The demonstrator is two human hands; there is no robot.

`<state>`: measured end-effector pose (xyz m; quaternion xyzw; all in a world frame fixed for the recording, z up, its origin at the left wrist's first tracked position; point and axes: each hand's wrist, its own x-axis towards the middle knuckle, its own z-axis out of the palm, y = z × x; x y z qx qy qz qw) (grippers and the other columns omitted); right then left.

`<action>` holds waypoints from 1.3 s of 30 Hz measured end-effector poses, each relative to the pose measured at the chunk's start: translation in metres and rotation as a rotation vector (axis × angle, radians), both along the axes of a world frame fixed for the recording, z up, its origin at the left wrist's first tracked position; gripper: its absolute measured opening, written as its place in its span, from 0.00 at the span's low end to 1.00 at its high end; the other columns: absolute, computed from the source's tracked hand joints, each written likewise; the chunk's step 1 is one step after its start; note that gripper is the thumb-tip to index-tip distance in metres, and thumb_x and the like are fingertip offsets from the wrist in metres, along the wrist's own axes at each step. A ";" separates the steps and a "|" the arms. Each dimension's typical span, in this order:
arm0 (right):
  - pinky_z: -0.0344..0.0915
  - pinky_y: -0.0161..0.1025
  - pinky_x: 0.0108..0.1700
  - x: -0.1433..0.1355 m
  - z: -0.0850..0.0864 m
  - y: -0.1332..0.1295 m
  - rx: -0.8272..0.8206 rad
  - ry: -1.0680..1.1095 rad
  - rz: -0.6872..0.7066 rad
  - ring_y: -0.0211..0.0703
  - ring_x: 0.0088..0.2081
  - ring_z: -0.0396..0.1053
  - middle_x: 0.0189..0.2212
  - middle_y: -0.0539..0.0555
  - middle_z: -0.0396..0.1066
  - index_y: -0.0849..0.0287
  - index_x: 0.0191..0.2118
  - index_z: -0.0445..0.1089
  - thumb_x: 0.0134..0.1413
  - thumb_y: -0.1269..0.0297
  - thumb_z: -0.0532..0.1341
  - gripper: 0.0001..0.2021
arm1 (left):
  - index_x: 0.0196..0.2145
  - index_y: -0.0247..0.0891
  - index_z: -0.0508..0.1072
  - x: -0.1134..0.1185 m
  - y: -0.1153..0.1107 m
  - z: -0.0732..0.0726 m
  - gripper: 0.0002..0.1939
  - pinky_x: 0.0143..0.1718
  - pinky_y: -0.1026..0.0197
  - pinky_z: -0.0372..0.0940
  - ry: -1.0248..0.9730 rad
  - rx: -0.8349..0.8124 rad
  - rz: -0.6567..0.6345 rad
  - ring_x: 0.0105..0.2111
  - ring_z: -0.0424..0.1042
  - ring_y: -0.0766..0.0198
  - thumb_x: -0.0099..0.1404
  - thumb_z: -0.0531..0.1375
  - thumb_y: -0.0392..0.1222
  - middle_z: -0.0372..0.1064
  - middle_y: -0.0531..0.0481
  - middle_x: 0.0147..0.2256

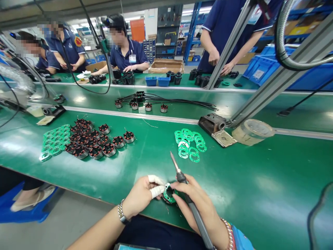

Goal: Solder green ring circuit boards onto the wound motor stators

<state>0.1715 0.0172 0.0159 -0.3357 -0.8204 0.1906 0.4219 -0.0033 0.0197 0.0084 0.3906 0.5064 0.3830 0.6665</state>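
At the table's near edge, my left hand (142,194), with white wraps on its thumb and a finger, grips a motor stator by its side. On top of that stator sits a green ring-shaped circuit board (168,199). My right hand (203,205) holds a soldering iron (193,208), its tip pointing up and away from the board. Fingertips of the same hand touch the ring from the right. Much of the stator is hidden under the board and fingers. Beyond my hands lie loose green ring boards (183,152). Further left stand several copper-wound stators (96,151).
Green boards (56,139) lie in a block at far left. A metal stand (212,124) and a round tub (253,132) stand at right, near a slanted metal post (270,76). Black cables (179,100) and more stators lie beyond the rail. Co-workers work at the back.
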 end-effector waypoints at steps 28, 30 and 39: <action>0.62 0.35 0.22 0.029 0.028 -0.012 -0.140 0.052 0.057 0.38 0.20 0.62 0.18 0.50 0.64 0.59 0.39 0.70 0.52 0.77 0.54 0.11 | 0.22 0.34 0.67 -0.003 0.004 -0.007 0.10 0.22 0.66 0.61 0.005 -0.051 -0.044 0.17 0.67 0.69 0.47 0.65 0.41 0.68 0.54 0.16; 0.62 0.35 0.22 0.029 0.026 -0.012 -0.150 0.056 0.060 0.38 0.20 0.61 0.18 0.50 0.64 0.60 0.39 0.70 0.51 0.77 0.54 0.11 | 0.22 0.34 0.68 -0.003 0.004 -0.006 0.09 0.23 0.66 0.62 0.007 -0.056 -0.047 0.17 0.67 0.69 0.47 0.64 0.40 0.68 0.54 0.16; 0.62 0.35 0.21 0.023 0.035 -0.011 -0.155 0.045 0.049 0.38 0.19 0.63 0.17 0.50 0.64 0.60 0.37 0.71 0.52 0.77 0.54 0.11 | 0.22 0.34 0.67 -0.004 0.003 -0.008 0.08 0.23 0.66 0.61 0.024 -0.045 -0.045 0.17 0.67 0.69 0.49 0.63 0.39 0.68 0.54 0.16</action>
